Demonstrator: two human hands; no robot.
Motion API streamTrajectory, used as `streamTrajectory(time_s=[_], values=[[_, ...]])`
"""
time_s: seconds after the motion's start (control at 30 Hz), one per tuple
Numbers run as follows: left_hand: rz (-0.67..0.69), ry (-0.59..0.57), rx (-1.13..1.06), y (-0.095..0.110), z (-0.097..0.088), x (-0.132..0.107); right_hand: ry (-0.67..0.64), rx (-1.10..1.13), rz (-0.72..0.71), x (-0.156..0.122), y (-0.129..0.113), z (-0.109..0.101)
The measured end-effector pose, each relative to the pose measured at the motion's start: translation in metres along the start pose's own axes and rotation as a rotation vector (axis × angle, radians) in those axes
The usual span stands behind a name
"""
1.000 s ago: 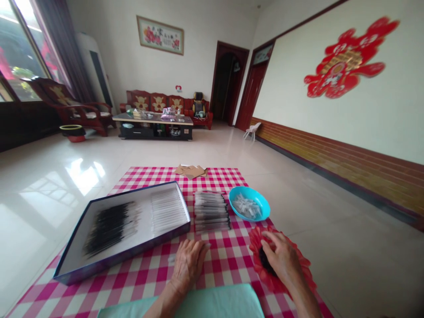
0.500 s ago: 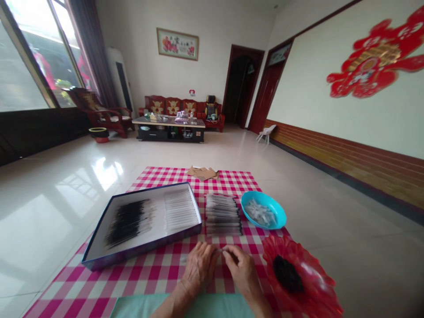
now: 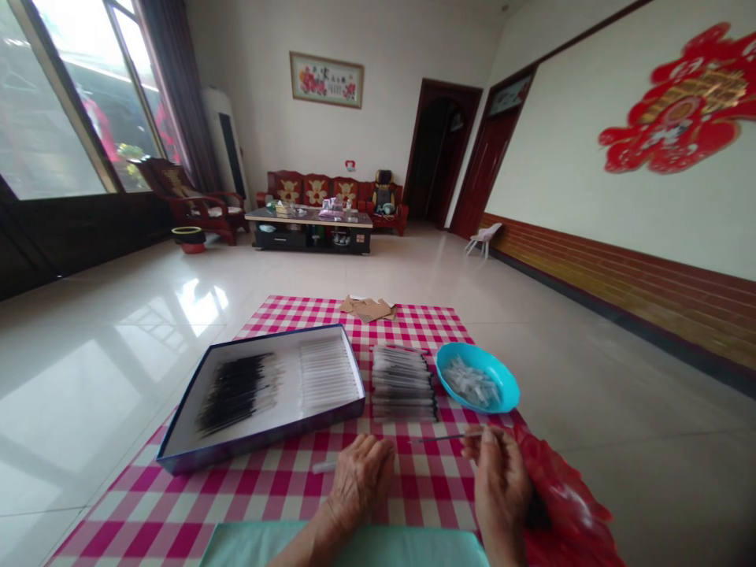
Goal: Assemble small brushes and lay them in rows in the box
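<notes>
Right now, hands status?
Right hand pinching thin rod. Left hand curled on checked cloth, grip unclear. Tube stack just beyond rod.

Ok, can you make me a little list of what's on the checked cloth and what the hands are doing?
right: right hand pinches a thin stick
left: left hand lies knuckles-up on the cloth
cloth: red checked cloth
box: blue box with black and clear sticks in rows
stack: clear tubes beside the box
bowl: blue bowl of small clear bits
plate: red plate, partly behind the right hand
</notes>
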State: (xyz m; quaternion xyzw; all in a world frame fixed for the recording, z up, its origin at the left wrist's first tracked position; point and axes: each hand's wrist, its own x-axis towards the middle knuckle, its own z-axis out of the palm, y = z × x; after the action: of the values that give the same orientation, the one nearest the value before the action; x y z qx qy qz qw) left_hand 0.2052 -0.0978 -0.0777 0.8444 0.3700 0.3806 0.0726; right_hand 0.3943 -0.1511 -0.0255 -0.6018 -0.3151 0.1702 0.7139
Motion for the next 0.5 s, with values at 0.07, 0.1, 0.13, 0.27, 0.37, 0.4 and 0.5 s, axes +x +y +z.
streamTrajectory(time_s=[0.07, 0.1, 0.13, 0.27, 0.37, 0.4, 0.5], values=[[0.024, 0.030, -0.005, 0.000, -0.001, 0.000, -0.028, -0.018, -0.005, -0.004, 0.002, 0.004], [0.037, 0.032, -0.008, 0.001, -0.003, 0.000, -0.058, -0.028, 0.000, -0.008, 0.004, 0.008], [0.049, 0.027, -0.011, 0.002, -0.004, 0.001, -0.089, -0.035, 0.008, -0.012, 0.006, 0.013], [0.063, -0.016, 0.000, 0.007, -0.008, 0.002, -0.169, -0.035, 0.064, -0.030, 0.015, 0.029], [0.040, -0.034, 0.035, 0.007, -0.006, 0.002, -0.180, -0.020, 0.094, -0.036, 0.022, 0.033], [0.033, -0.040, 0.050, 0.007, -0.005, 0.002, -0.189, -0.021, 0.099, -0.037, 0.024, 0.033], [0.020, -0.055, 0.095, 0.004, 0.001, 0.000, -0.210, -0.043, 0.118, -0.035, 0.034, 0.031]])
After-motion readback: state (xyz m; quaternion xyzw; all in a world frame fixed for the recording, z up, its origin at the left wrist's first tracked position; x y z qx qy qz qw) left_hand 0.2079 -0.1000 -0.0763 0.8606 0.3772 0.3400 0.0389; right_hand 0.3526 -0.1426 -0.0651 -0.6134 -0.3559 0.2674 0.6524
